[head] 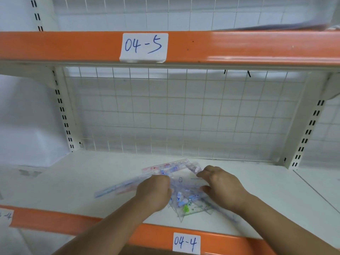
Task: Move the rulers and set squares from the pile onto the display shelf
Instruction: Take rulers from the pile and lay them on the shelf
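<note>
A pile of clear plastic rulers and set squares (185,197) with blue, pink and green cartoon prints lies on the white shelf (92,177) labelled 04-4. Long rulers (117,188) stick out of the pile to the left. My left hand (154,192) rests on the pile's left side with its fingers curled onto the pieces. My right hand (220,184) lies on the pile's right side, fingertips pinching the far edge of a clear set square (184,178). How firmly either hand grips is blurred.
Above is another shelf with an orange front rail (239,46) labelled 04-5; something dark and flat (276,26) lies on it at the right. A white wire grid (184,115) backs the shelf. Slotted uprights (62,111) stand at both sides.
</note>
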{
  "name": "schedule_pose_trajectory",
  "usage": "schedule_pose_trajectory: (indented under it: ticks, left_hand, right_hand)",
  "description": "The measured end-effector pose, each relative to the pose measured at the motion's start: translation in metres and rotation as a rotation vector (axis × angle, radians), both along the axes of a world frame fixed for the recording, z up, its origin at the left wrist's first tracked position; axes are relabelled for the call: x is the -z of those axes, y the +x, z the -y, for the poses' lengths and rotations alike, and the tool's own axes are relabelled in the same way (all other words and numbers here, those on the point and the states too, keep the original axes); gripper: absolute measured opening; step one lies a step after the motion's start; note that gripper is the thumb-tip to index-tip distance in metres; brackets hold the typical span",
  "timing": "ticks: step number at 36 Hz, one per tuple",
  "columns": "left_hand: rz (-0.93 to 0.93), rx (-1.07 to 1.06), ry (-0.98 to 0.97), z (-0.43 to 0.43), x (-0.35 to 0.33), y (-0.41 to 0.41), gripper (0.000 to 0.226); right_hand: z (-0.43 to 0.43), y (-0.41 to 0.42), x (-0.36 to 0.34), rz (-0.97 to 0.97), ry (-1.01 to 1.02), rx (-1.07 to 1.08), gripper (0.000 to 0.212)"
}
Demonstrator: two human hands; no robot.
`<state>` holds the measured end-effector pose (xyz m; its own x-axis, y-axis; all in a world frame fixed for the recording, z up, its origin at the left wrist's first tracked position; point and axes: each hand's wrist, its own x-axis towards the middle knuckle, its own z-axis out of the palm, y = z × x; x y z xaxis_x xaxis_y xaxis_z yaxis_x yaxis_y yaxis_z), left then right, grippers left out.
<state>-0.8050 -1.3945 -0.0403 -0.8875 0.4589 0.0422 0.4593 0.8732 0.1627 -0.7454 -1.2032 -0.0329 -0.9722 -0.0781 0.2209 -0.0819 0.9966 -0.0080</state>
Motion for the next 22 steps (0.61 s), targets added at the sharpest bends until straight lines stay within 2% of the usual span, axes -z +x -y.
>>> schedule_pose_trajectory:
  ticks: [14,22]
  left_hand:
    - [-0.001,0.198,0.033,-0.038,0.006,0.007,0.023]
    - [0.008,0.302,0.026,-0.077,0.003,0.026,0.024]
  right_hand:
    - [-0.024,0.047,0.005,-0.002,0.018,0.2,0.033]
    - [-0.051,0.085,0.002,-0.022,0.02,0.3,0.04]
